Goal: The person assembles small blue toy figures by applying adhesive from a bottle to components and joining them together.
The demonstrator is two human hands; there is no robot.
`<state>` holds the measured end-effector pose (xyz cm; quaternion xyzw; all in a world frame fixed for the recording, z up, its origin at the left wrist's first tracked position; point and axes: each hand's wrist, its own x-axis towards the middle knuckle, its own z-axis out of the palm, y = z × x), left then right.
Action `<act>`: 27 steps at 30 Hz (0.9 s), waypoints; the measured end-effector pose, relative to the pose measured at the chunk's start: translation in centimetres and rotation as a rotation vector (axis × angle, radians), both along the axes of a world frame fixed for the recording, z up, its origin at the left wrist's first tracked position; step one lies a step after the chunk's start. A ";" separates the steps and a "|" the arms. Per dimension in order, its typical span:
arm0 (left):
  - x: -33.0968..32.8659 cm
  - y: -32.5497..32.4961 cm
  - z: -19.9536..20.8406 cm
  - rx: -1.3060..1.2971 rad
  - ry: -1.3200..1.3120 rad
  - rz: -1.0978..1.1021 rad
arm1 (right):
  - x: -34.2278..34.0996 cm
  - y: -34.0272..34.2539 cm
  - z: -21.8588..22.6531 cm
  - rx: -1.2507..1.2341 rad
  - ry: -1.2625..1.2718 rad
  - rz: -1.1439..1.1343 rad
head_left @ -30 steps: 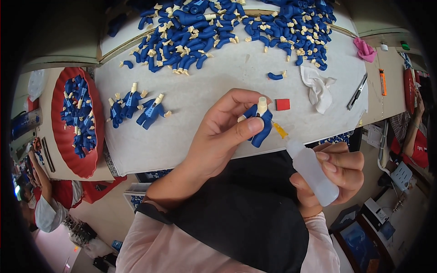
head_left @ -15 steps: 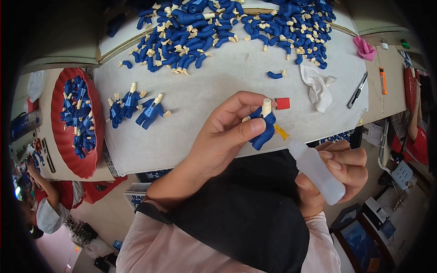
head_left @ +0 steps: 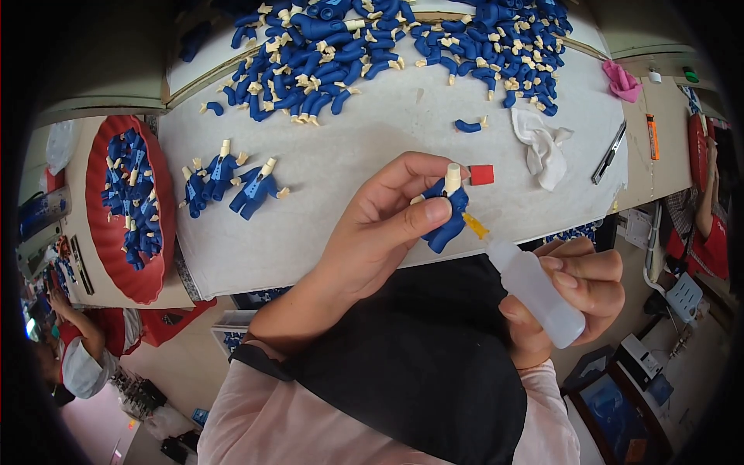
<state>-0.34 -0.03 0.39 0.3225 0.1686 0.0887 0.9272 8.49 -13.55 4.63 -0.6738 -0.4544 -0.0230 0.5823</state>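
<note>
My left hand (head_left: 391,213) pinches a small blue figurine body (head_left: 444,230) between thumb and fingers, its cream neck peg pointing up. In my right hand (head_left: 585,291) is a translucent white squeeze bottle (head_left: 539,293), tilted with its yellow nozzle tip (head_left: 475,226) up against or very near the side of the figurine. Whether any liquid comes out is too small to see. Just beyond my left fingertips lies a small red square (head_left: 481,174). To the left on the white table covering stand or lie three figurine bodies with arms (head_left: 222,172).
A large heap of blue arms and bodies (head_left: 318,66) covers the far side. At left sits a red scalloped basin (head_left: 97,209) of figurines. A white cloth (head_left: 546,147), a utility knife (head_left: 609,153), an orange tool (head_left: 652,138) and a pink cloth (head_left: 622,83) lie at right. Another person (head_left: 89,356) works at far left.
The bottle and its nozzle have shifted slightly up and left with my right hand. My left hand and the figurine have moved up only a little.
</note>
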 end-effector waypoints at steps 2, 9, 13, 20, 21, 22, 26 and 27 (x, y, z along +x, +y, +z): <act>0.0 0.0 -0.1 0.004 -0.008 0.005 | 0.0 0.0 0.0 0.009 0.021 0.012; 0.0 0.0 0.2 -0.004 -0.008 0.013 | 0.0 0.1 -0.1 0.054 0.017 -0.021; 0.1 -0.2 0.2 0.016 0.006 -0.001 | 0.0 -0.1 -0.7 0.052 -0.002 -0.080; 0.1 0.1 -0.1 -0.006 -0.003 0.017 | 0.5 -0.1 -0.4 0.138 0.025 -0.110; 0.1 0.1 -0.1 -0.003 -0.007 0.021 | 0.7 -0.2 -0.1 0.150 0.069 -0.091; 0.1 0.1 -0.1 -0.053 -0.023 0.019 | 0.9 -0.1 -0.1 0.153 0.065 -0.086; -0.6 0.4 -0.4 -0.194 -0.069 0.016 | 3.0 1.0 -0.6 0.184 0.223 -0.126; -0.8 0.5 -0.5 -0.192 -0.079 0.014 | 3.1 1.5 -0.6 0.094 0.362 -0.155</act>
